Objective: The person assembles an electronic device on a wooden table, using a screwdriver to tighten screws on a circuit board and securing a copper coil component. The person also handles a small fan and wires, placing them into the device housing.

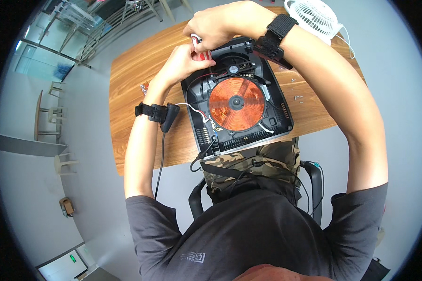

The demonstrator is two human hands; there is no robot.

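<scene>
On wooden table (140, 70): opened induction cooker (237, 100), copper coil (237, 103) exposed | left hand (185, 61) and right hand (215, 23) together, clamped on red-handled screwdriver (200, 49), probably steadying its tip | loose screws (297, 97) set aside.

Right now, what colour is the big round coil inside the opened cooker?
The coil is shiny copper-orange with a dark centre, seen best in the head view.

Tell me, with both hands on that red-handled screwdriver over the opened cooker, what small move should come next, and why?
Probably a steady turn of the screwdriver. The left hand grips its red handle, the right hand caps the top, and the shaft points down into the far corner of the opened induction cooker beside the fan. Loose screws on the wooden table suggest others are already out.
</scene>
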